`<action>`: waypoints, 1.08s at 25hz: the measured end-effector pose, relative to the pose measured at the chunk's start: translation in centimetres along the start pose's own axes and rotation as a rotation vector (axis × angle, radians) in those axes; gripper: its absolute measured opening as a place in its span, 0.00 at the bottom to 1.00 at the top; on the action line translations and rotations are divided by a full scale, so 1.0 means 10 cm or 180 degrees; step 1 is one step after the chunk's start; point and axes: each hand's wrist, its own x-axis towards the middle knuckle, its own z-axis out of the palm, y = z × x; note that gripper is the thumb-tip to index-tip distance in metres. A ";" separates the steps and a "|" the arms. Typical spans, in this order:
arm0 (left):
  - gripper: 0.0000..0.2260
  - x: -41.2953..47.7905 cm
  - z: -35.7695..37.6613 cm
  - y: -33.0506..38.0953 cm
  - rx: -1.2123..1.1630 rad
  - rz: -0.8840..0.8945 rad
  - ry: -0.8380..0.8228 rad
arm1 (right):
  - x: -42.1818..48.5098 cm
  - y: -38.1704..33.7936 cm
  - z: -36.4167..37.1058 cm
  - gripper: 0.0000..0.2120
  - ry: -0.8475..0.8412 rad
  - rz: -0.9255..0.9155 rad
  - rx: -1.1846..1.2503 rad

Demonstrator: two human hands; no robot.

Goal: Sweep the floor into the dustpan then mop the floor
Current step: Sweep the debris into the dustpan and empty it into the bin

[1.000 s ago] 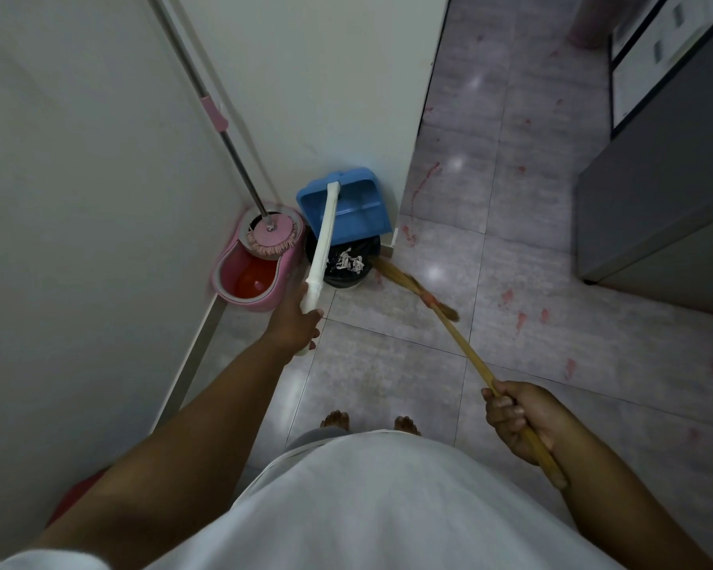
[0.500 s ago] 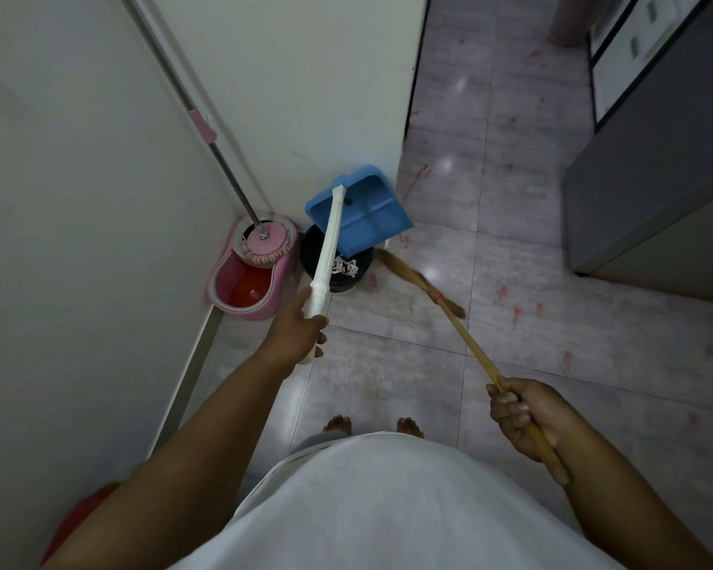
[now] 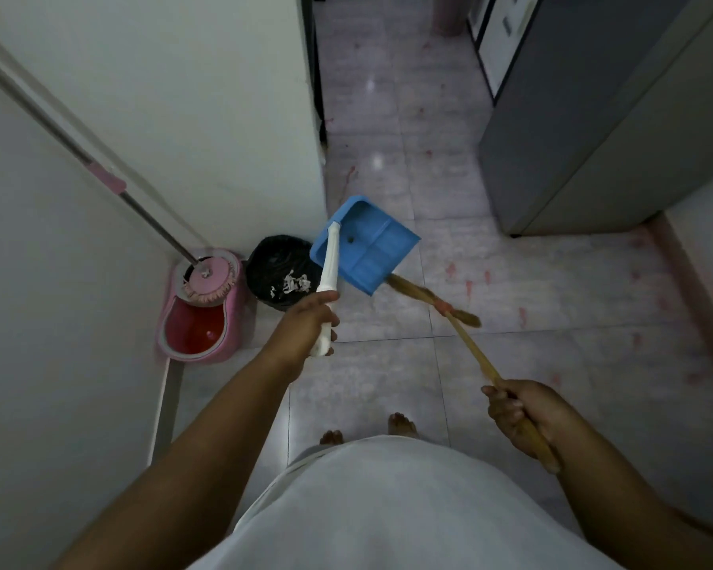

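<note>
We have swung the blue dustpan (image 3: 371, 248) off the black bin (image 3: 278, 269) and out to the right, so white scraps (image 3: 291, 283) now show in the bin just ahead of our left hand (image 3: 311, 318); we judge the sweepings dumped and the mop (image 3: 206, 277), further left, next. Our left fingers (image 3: 331, 322) stay curled round the pan's white handle (image 3: 329, 277), while the right hand (image 3: 519, 413) grips the broom (image 3: 470, 347). The pan hangs tilted just beyond the left fingers, its tray bare save one dark speck.

A black-lined bin (image 3: 278, 261) is set against the white wall (image 3: 206, 117), left of centre, with white scraps (image 3: 291, 283) seen inside. A tall grey cabinet (image 3: 573, 129), possibly a fridge, is placed far right. A pink object (image 3: 449, 14) is cut off at the far edge.
</note>
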 end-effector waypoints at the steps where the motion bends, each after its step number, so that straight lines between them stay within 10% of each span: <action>1: 0.12 0.03 0.07 0.01 -0.0008 0.0011 -0.0115 | -0.03 0.04 -0.06 0.13 0.0042 -0.0081 0.0004; 27: 0.10 0.64 3.00 0.08 0.2659 0.1448 -0.1097 | -0.60 -0.01 -2.43 0.05 0.1289 -0.2084 0.0816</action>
